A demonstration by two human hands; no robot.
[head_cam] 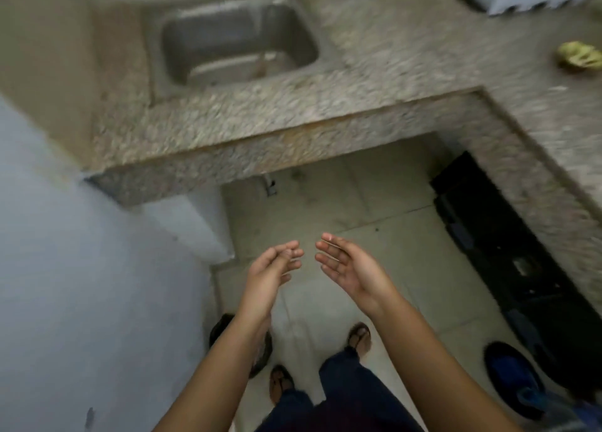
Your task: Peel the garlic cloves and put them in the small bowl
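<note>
1. Your left hand (272,268) and right hand (345,265) are raised before you above the floor (358,203). The palms face each other and the fingertips are near but apart.
2. Grip state: each grip is slack, with fingers loosely extended. Neither holds anything visible, so both are probably free to fetch.
3. Task items: no garlic cloves or small bowl appear in view. Locate them first.
4. Ahead lies the speckled worktop (293,112) with its sink (234,37). At far right on it rests a blurred yellow-green object (578,57), identity unclear.
5. Obstructions: a dark unit (505,252) stands under the right run of the worktop. A blue object (514,376) lies on the floor beside your right foot.
</note>
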